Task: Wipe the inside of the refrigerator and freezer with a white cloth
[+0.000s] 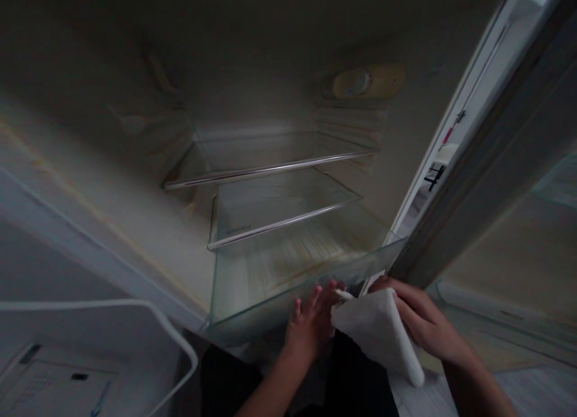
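Note:
In front of me stands an opened refrigerator. At its bottom a clear, greenish drawer sticks out towards me, with brownish streaks seen through it. My left hand has its fingers spread at the drawer's front panel; whether it presses on the panel is hard to make out. A folded white cloth hangs from my right hand, whose fingers are closed round its upper edge near the drawer's right corner. The cloth's left edge reaches the fingertips of my left hand.
Two glass shelves, an upper one and a lower one, sit above the drawer. A yellowed dial housing is on the right inner wall. The refrigerator door stands open at right. A white cable curves at lower left.

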`<act>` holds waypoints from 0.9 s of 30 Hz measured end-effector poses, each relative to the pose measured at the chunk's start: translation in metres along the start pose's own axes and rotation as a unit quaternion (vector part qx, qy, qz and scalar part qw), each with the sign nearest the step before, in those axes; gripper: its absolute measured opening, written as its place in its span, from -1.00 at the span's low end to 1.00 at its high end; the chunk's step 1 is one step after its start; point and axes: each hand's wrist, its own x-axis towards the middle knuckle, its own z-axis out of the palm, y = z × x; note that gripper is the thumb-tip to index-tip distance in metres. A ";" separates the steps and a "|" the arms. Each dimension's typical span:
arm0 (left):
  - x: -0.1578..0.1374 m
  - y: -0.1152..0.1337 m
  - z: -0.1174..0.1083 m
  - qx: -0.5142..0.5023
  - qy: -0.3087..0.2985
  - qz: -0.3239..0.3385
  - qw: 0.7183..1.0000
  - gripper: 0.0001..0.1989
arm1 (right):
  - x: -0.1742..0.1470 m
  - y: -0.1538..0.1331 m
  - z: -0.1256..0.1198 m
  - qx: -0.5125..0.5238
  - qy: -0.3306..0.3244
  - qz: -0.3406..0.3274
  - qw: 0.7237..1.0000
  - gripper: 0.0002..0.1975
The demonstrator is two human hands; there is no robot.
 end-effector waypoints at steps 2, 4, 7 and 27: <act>0.013 -0.015 0.012 -0.001 -0.043 -0.012 0.999 -0.28 | 0.000 0.006 0.003 -0.017 -0.016 -0.007 1.000 -0.60; 0.025 -0.030 0.022 -0.021 -0.091 -0.027 0.995 -0.29 | 0.000 0.011 0.006 -0.025 -0.026 -0.013 0.999 -0.62; 0.043 -0.051 0.032 -0.083 -0.174 -0.057 0.980 -0.19 | -0.001 0.017 0.011 -0.033 -0.040 -0.020 0.998 -0.64; 0.045 -0.053 -0.043 -0.713 -0.263 -0.075 0.645 -0.22 | 0.006 0.047 0.053 -0.138 0.090 0.034 0.986 -0.66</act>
